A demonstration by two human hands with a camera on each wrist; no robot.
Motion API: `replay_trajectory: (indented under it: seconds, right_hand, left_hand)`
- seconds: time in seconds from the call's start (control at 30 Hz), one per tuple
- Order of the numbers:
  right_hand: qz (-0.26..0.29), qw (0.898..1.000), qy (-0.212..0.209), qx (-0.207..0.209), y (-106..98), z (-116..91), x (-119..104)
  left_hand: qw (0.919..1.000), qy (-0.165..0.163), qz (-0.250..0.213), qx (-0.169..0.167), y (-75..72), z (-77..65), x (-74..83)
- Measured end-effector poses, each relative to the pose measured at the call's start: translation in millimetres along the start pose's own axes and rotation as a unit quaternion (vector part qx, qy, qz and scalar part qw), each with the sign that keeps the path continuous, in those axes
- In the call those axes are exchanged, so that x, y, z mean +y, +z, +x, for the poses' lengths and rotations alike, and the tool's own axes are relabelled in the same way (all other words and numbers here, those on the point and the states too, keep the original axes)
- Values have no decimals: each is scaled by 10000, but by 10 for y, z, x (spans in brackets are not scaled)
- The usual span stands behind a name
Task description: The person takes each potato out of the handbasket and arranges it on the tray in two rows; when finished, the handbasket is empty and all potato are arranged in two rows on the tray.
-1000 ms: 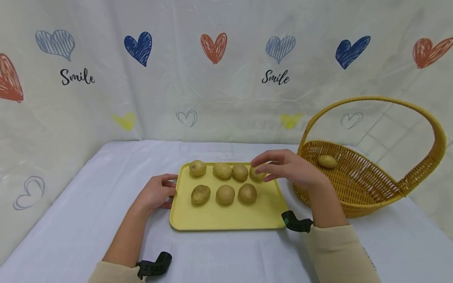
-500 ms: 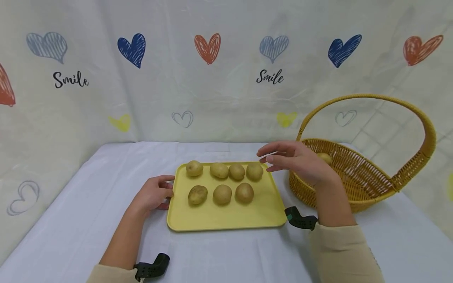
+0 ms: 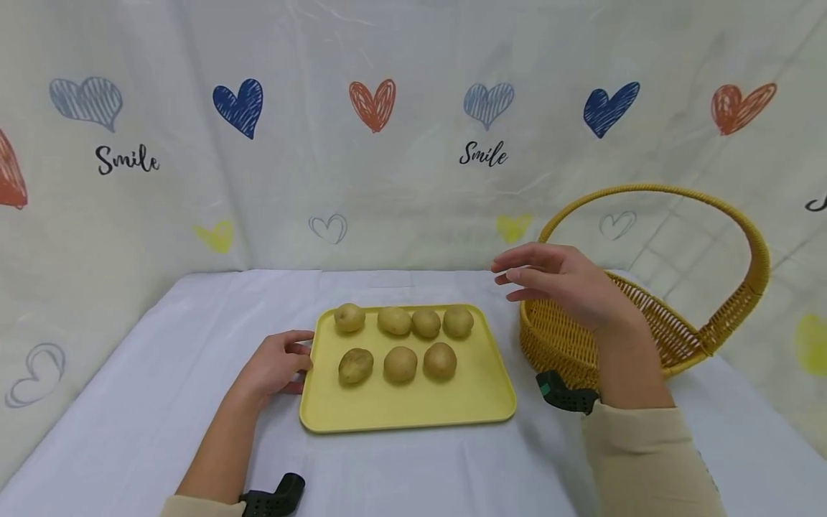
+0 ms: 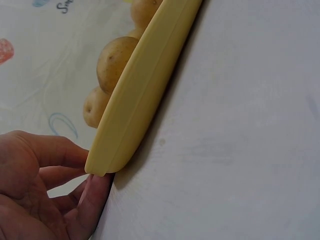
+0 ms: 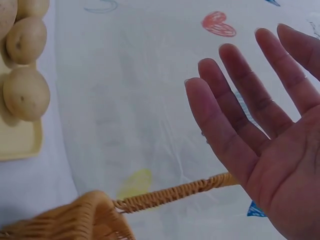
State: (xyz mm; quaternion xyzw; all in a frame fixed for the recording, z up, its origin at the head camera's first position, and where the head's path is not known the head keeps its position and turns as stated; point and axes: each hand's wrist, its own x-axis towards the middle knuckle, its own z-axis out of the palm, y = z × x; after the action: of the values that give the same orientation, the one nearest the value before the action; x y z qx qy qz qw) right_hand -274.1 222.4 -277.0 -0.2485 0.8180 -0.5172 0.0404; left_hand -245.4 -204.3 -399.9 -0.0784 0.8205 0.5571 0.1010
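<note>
Several potatoes (image 3: 400,364) lie in two rows on a yellow tray (image 3: 408,413). My left hand (image 3: 274,365) holds the tray at its left edge. In the left wrist view, one digit meets the rim and curled fingers (image 4: 92,200) reach low against its underside. My right hand (image 3: 575,283) is raised in front of the wicker basket (image 3: 555,345), to the right of the tray. The right wrist view shows the palm bare and the fingers (image 5: 250,90) spread. The hand and forearm hide part of the basket's inside.
The basket's tall arched handle (image 3: 652,188) rises above the right hand. A white cloth (image 3: 388,467) covers the table, and a pale curtain (image 3: 413,194) printed with hearts hangs behind it. Each wrist wears a black camera mount (image 3: 568,391).
My right hand has moved up and right, away from the back-right potato to in front of the basket. The basket's potato is now hidden. My left hand stays at the tray.
</note>
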Motion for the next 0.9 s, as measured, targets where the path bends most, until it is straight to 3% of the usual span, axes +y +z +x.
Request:
replay_trajectory:
  seconds: [0.23,0.5,0.7,0.9]
  right_hand:
    - [-646,9975,300,-23,-130,0,-134]
    - [-1679,9840,590,-133,-258,-5,-190]
    - [-1898,9764,1010,-230,-382,-31,-130]
    - [-2052,9712,1165,-340,-493,-5,-74]
  left_hand:
    - [10000,-17,25,10,0,10,2]
    - [10000,-44,12,21,-8,6,0]
    - [10000,-14,33,2,-19,1,1]
    - [10000,-65,0,4,-19,2,-1]
